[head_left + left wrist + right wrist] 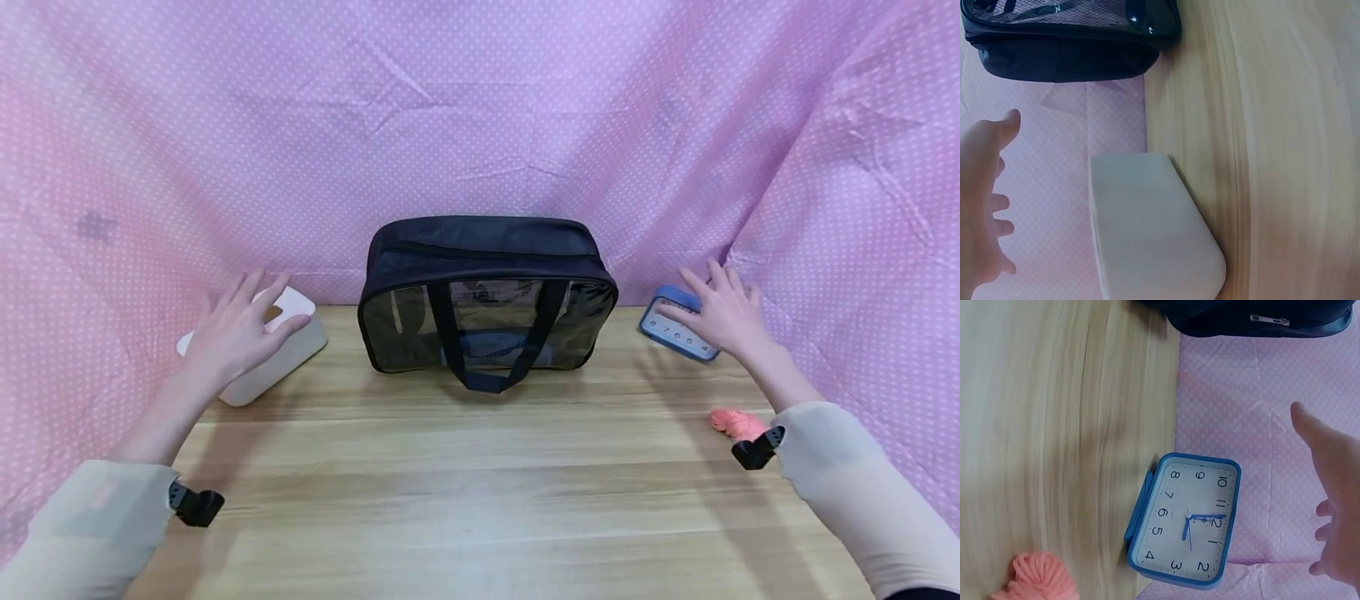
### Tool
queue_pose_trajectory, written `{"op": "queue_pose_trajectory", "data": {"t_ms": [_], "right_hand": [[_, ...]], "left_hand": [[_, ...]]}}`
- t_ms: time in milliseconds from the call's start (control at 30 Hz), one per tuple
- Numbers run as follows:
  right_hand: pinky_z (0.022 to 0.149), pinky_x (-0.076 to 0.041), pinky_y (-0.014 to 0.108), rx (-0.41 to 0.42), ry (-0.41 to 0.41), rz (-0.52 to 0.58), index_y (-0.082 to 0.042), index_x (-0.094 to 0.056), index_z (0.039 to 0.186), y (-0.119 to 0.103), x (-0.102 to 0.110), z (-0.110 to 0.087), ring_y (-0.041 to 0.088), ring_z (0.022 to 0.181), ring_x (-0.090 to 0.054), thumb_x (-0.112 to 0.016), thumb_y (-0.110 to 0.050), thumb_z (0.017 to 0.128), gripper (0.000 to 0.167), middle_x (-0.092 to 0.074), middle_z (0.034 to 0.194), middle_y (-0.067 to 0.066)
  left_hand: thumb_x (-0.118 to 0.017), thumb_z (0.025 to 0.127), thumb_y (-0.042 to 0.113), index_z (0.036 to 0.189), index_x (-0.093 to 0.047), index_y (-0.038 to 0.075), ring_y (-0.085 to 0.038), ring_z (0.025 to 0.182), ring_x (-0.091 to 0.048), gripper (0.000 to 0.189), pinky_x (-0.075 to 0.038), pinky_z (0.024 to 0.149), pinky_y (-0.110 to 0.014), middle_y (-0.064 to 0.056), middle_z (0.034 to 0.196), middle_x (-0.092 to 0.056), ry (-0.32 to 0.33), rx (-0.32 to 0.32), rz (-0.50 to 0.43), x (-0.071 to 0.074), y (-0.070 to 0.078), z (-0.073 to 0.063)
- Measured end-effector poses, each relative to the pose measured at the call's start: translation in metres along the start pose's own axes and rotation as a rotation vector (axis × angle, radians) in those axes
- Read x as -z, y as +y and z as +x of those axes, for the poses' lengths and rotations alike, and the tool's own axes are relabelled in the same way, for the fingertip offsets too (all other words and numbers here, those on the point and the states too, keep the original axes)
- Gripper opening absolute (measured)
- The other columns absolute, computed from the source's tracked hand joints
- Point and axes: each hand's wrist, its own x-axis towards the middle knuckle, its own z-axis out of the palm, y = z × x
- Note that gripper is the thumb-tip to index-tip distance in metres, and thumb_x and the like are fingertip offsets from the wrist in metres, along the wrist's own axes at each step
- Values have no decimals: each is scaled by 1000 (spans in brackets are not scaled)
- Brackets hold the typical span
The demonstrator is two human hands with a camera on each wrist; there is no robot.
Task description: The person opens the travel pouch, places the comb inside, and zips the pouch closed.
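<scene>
A black bag with clear panels and a dark strap handle (486, 383) stands upright at the middle back of the table. My left hand (243, 329), fingers spread, hovers over a white box (277, 362) with an opening in its top; the left wrist view shows a gap between hand (982, 206) and box (1154, 231). On the other side my right hand (723, 312) is spread above a blue alarm clock (678, 323). In the right wrist view that hand (1335, 494) is apart from the clock (1185, 519). Neither hand holds anything.
A coral yarn skein (738, 423) lies near the right forearm, partly hidden by the wrist camera (757, 448). Pink dotted cloth (480, 108) hangs behind and along both sides of the wooden table (465, 483). Something blue shows faintly inside the bag.
</scene>
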Motion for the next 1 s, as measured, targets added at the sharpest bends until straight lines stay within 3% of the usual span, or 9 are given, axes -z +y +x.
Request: {"op": "queue_pose_trajectory", "data": {"t_ms": [233,333,500,767,1000], "right_hand": [[110,3,88,-14,-83,-95,-24,-19,166,5,-3,-2,61,152,-2,-42,-80,94,93,-2,169,33],[108,3,90,-14,-93,-99,-26,-16,166,3,-4,-3,63,151,1,-41,-80,94,93,0,169,32],[108,6,89,13,-78,-80,-30,-14,167,-7,-6,1,61,153,7,-42,-81,93,93,1,171,28],[112,5,87,51,-51,-97,-31,-17,166,-21,-3,-2,58,155,2,-45,-80,93,93,-6,172,26],[113,-3,86,179,55,-99,-31,-20,166,-41,3,-10,57,154,-10,-58,-69,93,90,-14,171,24]], "left_hand": [[-43,100,69,166,-19,20,-57,154,-10,85,-4,109,-88,-27,170,-11,-38,11,65,-3,-4,-1],[-40,100,70,167,-16,21,-57,154,-6,86,-2,108,-90,-26,171,-5,-63,23,69,-3,-5,0],[-41,101,69,166,-20,20,-56,155,-6,84,-2,107,-90,-25,172,-5,-45,24,72,0,-6,0],[-45,100,68,166,-20,24,-55,155,-8,83,-1,107,-91,-26,171,-11,-17,-56,107,2,6,-4],[-48,102,63,166,-19,27,-52,157,-10,80,3,111,-88,-23,172,-13,20,-143,77,5,28,-14]]}}
